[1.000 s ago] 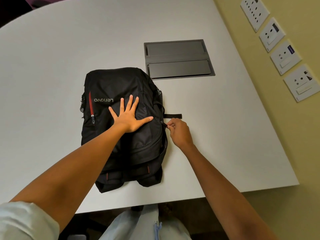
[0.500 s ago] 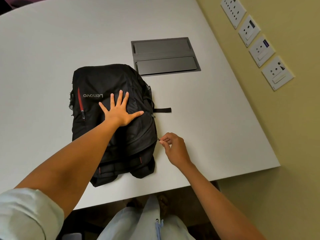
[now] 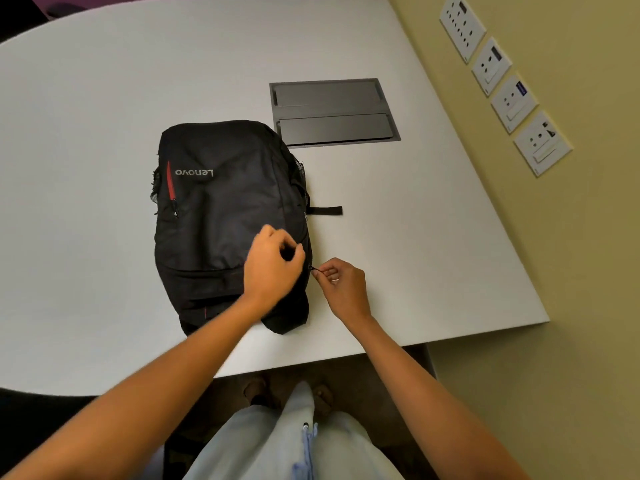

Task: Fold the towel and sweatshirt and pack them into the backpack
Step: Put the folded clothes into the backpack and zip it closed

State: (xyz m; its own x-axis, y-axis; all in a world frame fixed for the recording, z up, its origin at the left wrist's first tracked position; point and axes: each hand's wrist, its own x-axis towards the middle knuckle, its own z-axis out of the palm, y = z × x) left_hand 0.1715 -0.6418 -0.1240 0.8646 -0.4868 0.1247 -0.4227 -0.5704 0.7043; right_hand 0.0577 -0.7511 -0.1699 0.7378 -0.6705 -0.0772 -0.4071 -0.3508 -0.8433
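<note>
At the bottom of the frame pale trousers and two bare forearms are seen, reaching up toward the middle. The right hand (image 3: 344,289), just right of centre, is curled, with its fingertips pinched together on a small zipper pull (image 3: 316,269) at the right side of the backpack (image 3: 221,209). The left hand (image 3: 272,268), just left of it, is held over the lower right part of the backpack with its fingers curled; whether anything is gripped by it cannot be told. The two hands are near each other but apart. The black backpack is laid flat on the white worktop (image 3: 86,116) in the centre of the frame, front face up, with a red zipper strip (image 3: 170,183) and an upside-down grey logo (image 3: 194,172) on its left part. A black strap (image 3: 325,210) is stretched out from its right side onto the worktop. Beyond it, in the upper middle, a grey hatch panel (image 3: 332,110) is set into the worktop. At the upper right, four white socket plates (image 3: 512,102) are mounted on the yellow wall.
</note>
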